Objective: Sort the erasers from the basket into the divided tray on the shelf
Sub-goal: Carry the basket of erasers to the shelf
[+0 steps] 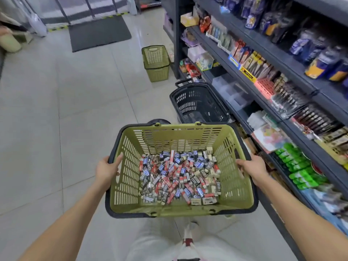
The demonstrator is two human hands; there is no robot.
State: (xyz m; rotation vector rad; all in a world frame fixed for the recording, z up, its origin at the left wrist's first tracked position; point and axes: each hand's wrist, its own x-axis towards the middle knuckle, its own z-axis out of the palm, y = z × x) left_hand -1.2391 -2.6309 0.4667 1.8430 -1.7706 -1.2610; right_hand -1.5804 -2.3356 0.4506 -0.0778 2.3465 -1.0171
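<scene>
I hold a green basket [130, 185] with a black rim in front of me, above the floor. My left hand [108, 169] grips its left rim and my right hand [251, 166] grips its right rim. A heap of small erasers [178, 176] in blue, red, black and white wrappers covers the basket's bottom. A clear divided tray [232, 93] sits on a lower shelf to the right, beyond the basket; its compartments look bare.
Dark shelving [282, 76] full of stationery runs along the right side. A black basket [199, 104] stands on the floor just ahead, beside the shelf. A second green basket [156, 63] stands farther back. Tiled floor spreads to the left, with a dark mat [98, 32] in the distance.
</scene>
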